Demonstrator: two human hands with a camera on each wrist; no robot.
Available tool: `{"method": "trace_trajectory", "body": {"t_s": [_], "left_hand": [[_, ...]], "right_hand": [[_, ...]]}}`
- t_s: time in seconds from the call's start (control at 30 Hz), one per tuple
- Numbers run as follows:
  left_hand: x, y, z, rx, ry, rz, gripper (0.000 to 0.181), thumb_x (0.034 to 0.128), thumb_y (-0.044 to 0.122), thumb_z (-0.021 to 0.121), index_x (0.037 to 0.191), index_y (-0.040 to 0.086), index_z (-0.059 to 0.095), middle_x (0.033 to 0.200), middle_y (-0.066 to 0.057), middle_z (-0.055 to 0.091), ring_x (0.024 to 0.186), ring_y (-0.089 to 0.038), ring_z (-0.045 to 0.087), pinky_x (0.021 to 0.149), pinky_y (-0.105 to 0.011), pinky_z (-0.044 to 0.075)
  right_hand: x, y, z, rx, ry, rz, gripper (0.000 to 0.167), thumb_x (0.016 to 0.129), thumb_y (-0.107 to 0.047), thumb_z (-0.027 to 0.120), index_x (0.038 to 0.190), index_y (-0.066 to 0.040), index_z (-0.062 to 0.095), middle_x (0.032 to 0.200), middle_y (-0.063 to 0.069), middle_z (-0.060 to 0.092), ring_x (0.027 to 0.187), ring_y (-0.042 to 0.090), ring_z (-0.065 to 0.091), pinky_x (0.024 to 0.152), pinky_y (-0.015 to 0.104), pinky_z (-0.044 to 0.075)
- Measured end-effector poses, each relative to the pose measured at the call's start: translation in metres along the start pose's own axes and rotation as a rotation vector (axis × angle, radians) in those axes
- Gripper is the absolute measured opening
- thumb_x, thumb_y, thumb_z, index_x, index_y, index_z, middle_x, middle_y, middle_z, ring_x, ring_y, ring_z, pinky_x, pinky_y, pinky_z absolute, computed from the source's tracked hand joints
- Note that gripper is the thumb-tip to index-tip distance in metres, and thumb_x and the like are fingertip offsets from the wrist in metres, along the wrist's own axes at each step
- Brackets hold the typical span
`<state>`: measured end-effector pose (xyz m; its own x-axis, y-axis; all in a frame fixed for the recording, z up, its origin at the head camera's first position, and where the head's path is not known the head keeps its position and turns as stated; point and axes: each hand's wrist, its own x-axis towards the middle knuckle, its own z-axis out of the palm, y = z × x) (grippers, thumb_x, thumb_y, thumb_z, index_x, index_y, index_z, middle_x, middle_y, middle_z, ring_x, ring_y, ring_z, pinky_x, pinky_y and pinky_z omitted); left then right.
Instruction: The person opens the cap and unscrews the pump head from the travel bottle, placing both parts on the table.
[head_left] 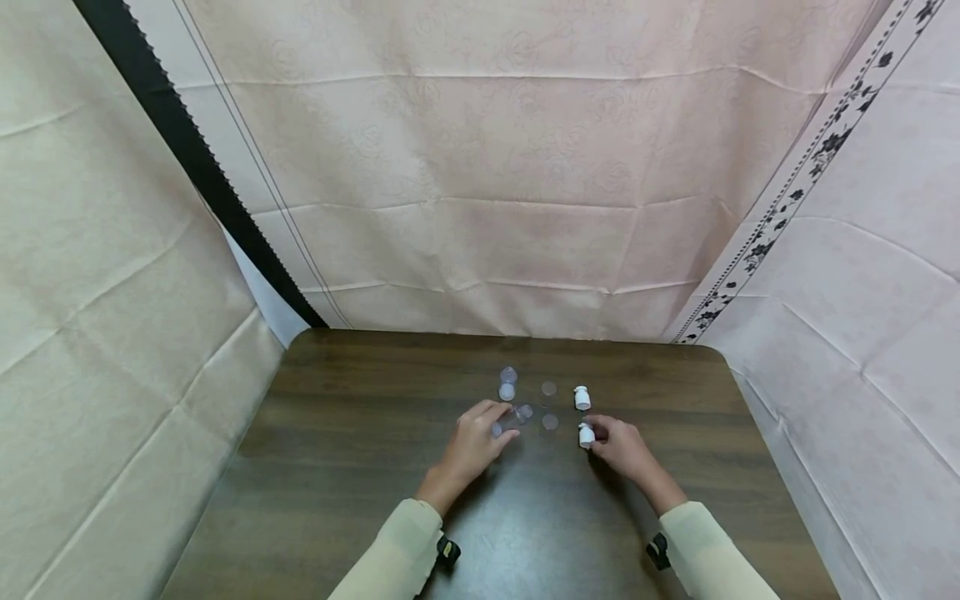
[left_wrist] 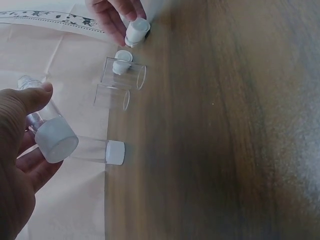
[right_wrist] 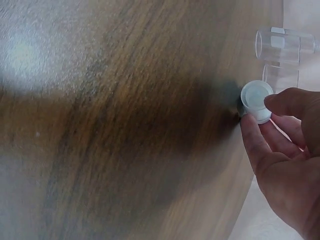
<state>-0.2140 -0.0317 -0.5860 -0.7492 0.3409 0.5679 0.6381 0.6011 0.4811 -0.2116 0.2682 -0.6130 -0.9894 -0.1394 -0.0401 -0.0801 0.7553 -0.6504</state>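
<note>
My left hand [head_left: 476,437] holds a small clear bottle [left_wrist: 50,127] with a white end, thumb on one side and fingers on the other. In the head view that bottle is tilted and partly hidden by the fingers. With thumb and fingertips, my right hand [head_left: 621,443] pinches a small white bottle [head_left: 587,436] at the table surface. Its round white end [right_wrist: 256,96] faces the right wrist camera. Just beyond it stands a second white bottle [head_left: 582,398]. Beyond my left hand is another clear bottle [head_left: 507,384] with a white part.
Two clear open cylinders [head_left: 549,389] [head_left: 550,422] stand between the two hands, one behind the other. The brown wooden table [head_left: 360,417] has rounded far corners. Pale patterned cloth [head_left: 480,167] hangs behind it and at both sides.
</note>
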Motion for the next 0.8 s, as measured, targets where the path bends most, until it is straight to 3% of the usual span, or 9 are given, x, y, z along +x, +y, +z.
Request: {"method": "trace_trajectory", "body": {"t_s": [0.17, 0.43, 0.63, 0.8], "left_hand": [[0.001, -0.001, 0.0, 0.005, -0.012, -0.003, 0.037, 0.0805, 0.017, 0.09, 0.113, 0.005, 0.076, 0.105, -0.008, 0.072, 0.091, -0.02, 0.073, 0.076, -0.029, 0.061], [0.0, -0.005, 0.0, 0.026, 0.013, -0.005, 0.038, 0.079, 0.018, 0.091, 0.111, 0.005, 0.076, 0.103, -0.007, 0.072, 0.089, -0.019, 0.073, 0.076, -0.03, 0.061], [0.001, -0.008, 0.003, -0.005, 0.01, -0.061, 0.039, 0.081, 0.016, 0.09, 0.115, 0.005, 0.074, 0.108, -0.008, 0.073, 0.095, -0.021, 0.074, 0.081, -0.032, 0.062], [0.004, -0.01, 0.007, -0.054, 0.046, -0.099, 0.04, 0.0794, 0.012, 0.09, 0.114, 0.003, 0.073, 0.106, -0.011, 0.074, 0.097, -0.024, 0.074, 0.085, -0.035, 0.062]], "right_hand": [[0.0, 0.002, 0.001, 0.019, 0.002, 0.0, 0.042, 0.086, 0.004, 0.072, 0.128, 0.001, 0.069, 0.105, 0.014, 0.077, 0.1, 0.027, 0.073, 0.082, 0.038, 0.057], [-0.001, 0.002, -0.002, 0.074, 0.002, 0.018, 0.044, 0.088, 0.003, 0.07, 0.132, -0.003, 0.067, 0.113, 0.018, 0.075, 0.103, 0.03, 0.073, 0.07, 0.028, 0.056], [-0.004, 0.003, -0.005, 0.048, 0.005, 0.01, 0.044, 0.089, 0.0, 0.072, 0.133, -0.005, 0.066, 0.119, 0.018, 0.073, 0.106, 0.032, 0.072, 0.082, 0.039, 0.059], [-0.008, 0.002, -0.01, 0.054, 0.01, 0.006, 0.043, 0.091, -0.002, 0.07, 0.134, -0.005, 0.065, 0.124, 0.018, 0.071, 0.109, 0.034, 0.07, 0.09, 0.049, 0.058]]}}
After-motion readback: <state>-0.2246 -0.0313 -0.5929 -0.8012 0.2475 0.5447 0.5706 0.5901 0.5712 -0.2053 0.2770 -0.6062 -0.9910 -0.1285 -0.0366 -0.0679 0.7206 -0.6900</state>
